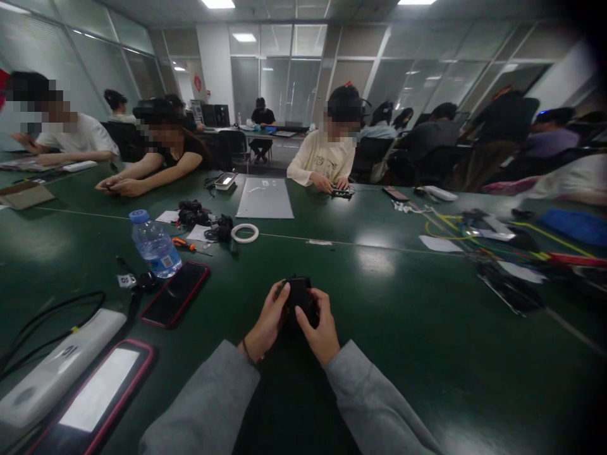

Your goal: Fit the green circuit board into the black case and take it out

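Gripping a small black device (298, 297) from both sides: left hand (268, 322) curled around its left edge, fingers closed onto it, thumb up near the top corner; right hand (320, 328) wrapped on the right edge, thumb pressed across the front, fingers tucked behind. Both hands closed on it, no gap visible. Device sits near centre, just above the dark green table (403, 328); can't tell if it rests on the surface. Grey sleeves on both arms. Table is long, glossy, reflects the ceiling lights. Near left: two phones, one with a lit screen in a pink-edged case (95, 395), one dark in a red case (175, 294); a white power bank (52, 373) beside them with a black cable. One water bottle (154, 243) lying tilted, blue cap. One white tape ring (245, 232) further out, next to a clump of black parts (194, 213) and an orange-handled tool (183, 243). One grey mat (265, 197) far centre. Far right: tangle of yellow cables (474, 234), count unclear. Room: open office, glass partitions, strip lights. Three people seated at the far side of this table, more behind at other desks, too dim to count exactly.
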Tool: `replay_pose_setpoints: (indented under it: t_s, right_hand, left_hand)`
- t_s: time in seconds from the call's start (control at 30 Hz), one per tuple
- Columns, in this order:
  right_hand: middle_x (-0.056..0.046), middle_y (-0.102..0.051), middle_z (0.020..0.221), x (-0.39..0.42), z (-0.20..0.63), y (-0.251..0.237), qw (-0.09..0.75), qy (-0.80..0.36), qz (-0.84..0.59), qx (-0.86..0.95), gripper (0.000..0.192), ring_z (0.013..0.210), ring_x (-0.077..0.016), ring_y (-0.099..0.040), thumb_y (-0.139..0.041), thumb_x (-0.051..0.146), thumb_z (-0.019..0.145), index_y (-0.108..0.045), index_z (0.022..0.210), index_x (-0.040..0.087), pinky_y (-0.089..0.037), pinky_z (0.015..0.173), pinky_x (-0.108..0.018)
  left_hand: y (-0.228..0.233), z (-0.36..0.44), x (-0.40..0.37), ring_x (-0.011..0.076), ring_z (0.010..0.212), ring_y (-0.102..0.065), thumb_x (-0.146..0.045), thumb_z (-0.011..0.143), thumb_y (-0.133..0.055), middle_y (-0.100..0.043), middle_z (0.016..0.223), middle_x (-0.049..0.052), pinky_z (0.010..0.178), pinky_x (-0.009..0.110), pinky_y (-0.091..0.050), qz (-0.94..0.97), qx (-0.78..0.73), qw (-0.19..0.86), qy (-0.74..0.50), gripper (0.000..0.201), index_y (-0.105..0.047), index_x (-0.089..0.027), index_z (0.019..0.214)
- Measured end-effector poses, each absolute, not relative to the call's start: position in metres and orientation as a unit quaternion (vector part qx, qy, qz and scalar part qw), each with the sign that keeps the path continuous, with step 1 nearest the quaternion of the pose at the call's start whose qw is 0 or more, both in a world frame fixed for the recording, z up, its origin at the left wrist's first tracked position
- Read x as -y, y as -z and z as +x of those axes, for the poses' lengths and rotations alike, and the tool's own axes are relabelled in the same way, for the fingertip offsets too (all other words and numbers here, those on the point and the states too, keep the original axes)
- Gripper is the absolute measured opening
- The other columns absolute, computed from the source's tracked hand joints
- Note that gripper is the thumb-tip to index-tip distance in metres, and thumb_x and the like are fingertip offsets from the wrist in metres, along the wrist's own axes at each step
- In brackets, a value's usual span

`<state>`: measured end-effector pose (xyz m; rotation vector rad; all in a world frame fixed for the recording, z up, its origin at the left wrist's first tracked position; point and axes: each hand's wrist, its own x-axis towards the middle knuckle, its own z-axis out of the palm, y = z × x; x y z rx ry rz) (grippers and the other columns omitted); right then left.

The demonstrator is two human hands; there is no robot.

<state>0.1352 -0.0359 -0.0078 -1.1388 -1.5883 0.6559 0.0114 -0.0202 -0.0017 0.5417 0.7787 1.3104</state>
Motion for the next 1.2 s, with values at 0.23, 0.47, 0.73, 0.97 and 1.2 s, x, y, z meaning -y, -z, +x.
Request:
replay_pose_setpoints:
  t_s: [0.23, 0.47, 0.73, 0.97, 1.2]
  right_hand:
    - [-0.01, -0.049, 0.119, 0.042, 0.134, 0.003, 0.533, -0.264, -0.47, 0.652, 0.047, 0.108, -0.022, -0.052, -0.056, 0.034, 0.085, -0.038, 0.126, 0.021, -0.045, 0.091, -0.038]
    - [-0.012, -0.047, 0.12, 0.04, 0.139, 0.005, 0.588, -0.166, -0.51, 0.605, 0.049, 0.108, -0.0232, -0.05, -0.056, 0.036, 0.085, -0.04, 0.127, 0.018, -0.043, 0.093, -0.041]
    - [-0.01, -0.055, 0.114, 0.024, 0.149, 0.011, 0.594, -0.305, -0.518, 0.535, 0.037, 0.106, -0.0218, -0.052, -0.049, 0.044, 0.089, -0.049, 0.116, 0.018, -0.044, 0.092, -0.038]
    - [-0.006, -0.057, 0.118, 0.021, 0.149, 0.009, 0.553, -0.37, -0.464, 0.586, 0.035, 0.111, -0.0214, -0.052, -0.046, 0.044, 0.091, -0.057, 0.116, 0.021, -0.04, 0.098, -0.038]
    - [-0.007, -0.055, 0.122, 0.022, 0.15, 0.011, 0.58, -0.29, -0.473, 0.597, 0.034, 0.113, -0.021, -0.051, -0.046, 0.038, 0.092, -0.057, 0.12, 0.022, -0.037, 0.101, -0.041]
  left_hand:
    - [-0.004, 0.01, 0.024, 0.0189, 0.093, -0.06, -0.055, 0.075, -0.059, -0.064, 0.102, 0.008, 0.075, 0.027, -0.046, 0.213, -0.376, 0.684, -0.588, 0.048, -0.058, -0.018, 0.105]
    - [-0.002, 0.006, 0.017, 0.0224, 0.094, -0.062, -0.06, 0.08, -0.049, -0.064, 0.11, 0.013, 0.078, 0.032, -0.048, 0.166, -0.327, 0.712, -0.599, 0.056, -0.059, -0.015, 0.11]
    - [-0.003, 0.0, 0.012, 0.0238, 0.102, -0.061, -0.056, 0.083, -0.047, -0.061, 0.119, 0.012, 0.087, 0.037, -0.047, 0.101, -0.28, 0.755, -0.584, 0.051, -0.059, -0.016, 0.111]
    - [-0.003, 0.0, 0.013, 0.0222, 0.089, -0.064, -0.056, 0.08, -0.051, -0.067, 0.099, 0.01, 0.08, 0.035, -0.05, 0.095, -0.308, 0.769, -0.552, 0.053, -0.059, -0.016, 0.115]
    - [0.001, -0.003, 0.012, 0.0228, 0.09, -0.064, -0.057, 0.08, -0.051, -0.066, 0.103, 0.011, 0.081, 0.037, -0.05, 0.112, -0.288, 0.77, -0.558, 0.054, -0.058, -0.016, 0.116]
